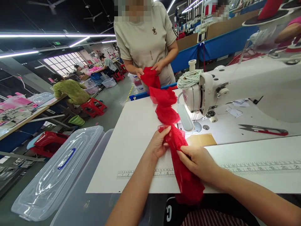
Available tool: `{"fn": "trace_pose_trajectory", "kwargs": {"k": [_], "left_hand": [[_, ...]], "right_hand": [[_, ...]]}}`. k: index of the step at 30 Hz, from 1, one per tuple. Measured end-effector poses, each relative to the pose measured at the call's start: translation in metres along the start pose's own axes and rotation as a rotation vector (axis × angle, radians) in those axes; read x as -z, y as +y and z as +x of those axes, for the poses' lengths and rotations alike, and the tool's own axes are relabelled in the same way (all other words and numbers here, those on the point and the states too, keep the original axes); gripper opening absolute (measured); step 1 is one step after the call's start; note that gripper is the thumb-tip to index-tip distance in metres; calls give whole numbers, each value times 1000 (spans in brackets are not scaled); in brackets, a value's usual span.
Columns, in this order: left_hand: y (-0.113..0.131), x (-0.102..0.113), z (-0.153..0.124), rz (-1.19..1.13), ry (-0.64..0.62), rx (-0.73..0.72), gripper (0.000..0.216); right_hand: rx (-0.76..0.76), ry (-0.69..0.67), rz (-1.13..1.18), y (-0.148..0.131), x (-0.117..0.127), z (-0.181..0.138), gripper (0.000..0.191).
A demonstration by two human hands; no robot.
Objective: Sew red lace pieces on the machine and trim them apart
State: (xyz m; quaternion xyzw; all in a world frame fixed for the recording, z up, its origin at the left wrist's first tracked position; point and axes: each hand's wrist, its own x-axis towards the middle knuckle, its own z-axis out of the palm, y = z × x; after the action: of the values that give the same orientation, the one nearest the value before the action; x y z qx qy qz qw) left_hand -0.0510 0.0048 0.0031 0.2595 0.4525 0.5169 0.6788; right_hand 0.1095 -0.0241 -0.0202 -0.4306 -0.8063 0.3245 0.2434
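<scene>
Centrally, one long strip of red mesh fabric [175,139], gathered and crumpled; it lies on the white table [136,131] just left of the needle plate [196,127], its near end hanging over the table edge toward the lap, its far end running across to a person opposite; left hand [160,144], fingers closed, pinching the strip's upper edge; right hand [197,161], thumb and fingers pinching its right side lower down; the stretch between the two hands is bunched rather than taut. Step in hand, by appearance: sorting and straightening the strip beside the sewing machine [235,84], not yet under the foot; a next move would call for a flat, aligned edge. Adjacent: tan patch [202,139] on the bed; printed ruler [258,166]; red-handled snips [263,129]; co-worker's hands [150,69] holding the far end; clear plastic lid [58,172] at left.
</scene>
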Motion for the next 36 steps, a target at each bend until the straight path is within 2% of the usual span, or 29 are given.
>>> {"fn": "trace_pose_trajectory", "kwargs": {"k": [6, 12, 14, 18, 20, 23, 26, 28, 31, 33, 35, 36], "left_hand": [[2, 2, 2, -3, -21, 40, 45], [0, -3, -2, 99, 64, -41, 52], [-2, -4, -2, 103, 104, -93, 51], [-6, -4, 0, 143, 170, -222, 48], [-7, -4, 0, 181, 181, -253, 46], [-8, -2, 0, 249, 194, -295, 43], [-8, 2, 7, 346, 219, -357, 40], [-8, 6, 16, 413, 246, -416, 37], [-4, 10, 18, 475, 290, -475, 25], [0, 10, 1, 485, 358, -497, 11], [4, 9, -34, 512, 414, -563, 23], [3, 9, -58, 531, 382, -581, 24]], "right_hand": [[88, -8, -92, -1, -2, -4, 35], [171, -13, -151, -1, -3, -7, 34], [268, -20, -155, -2, -2, -8, 34], [512, -129, -119, -4, -1, -9, 34], [549, -147, -87, -4, -2, -10, 34], [502, -106, -64, -3, -5, -10, 35], [438, -160, -4, -1, -6, -6, 35], [315, -167, 134, -1, -5, 0, 37], [33, -79, 462, 0, -1, 9, 41], [-75, -52, 625, 1, 2, 13, 43], [-103, -51, 677, 3, 3, 15, 45], [-104, -50, 675, 4, 2, 15, 46]]}}
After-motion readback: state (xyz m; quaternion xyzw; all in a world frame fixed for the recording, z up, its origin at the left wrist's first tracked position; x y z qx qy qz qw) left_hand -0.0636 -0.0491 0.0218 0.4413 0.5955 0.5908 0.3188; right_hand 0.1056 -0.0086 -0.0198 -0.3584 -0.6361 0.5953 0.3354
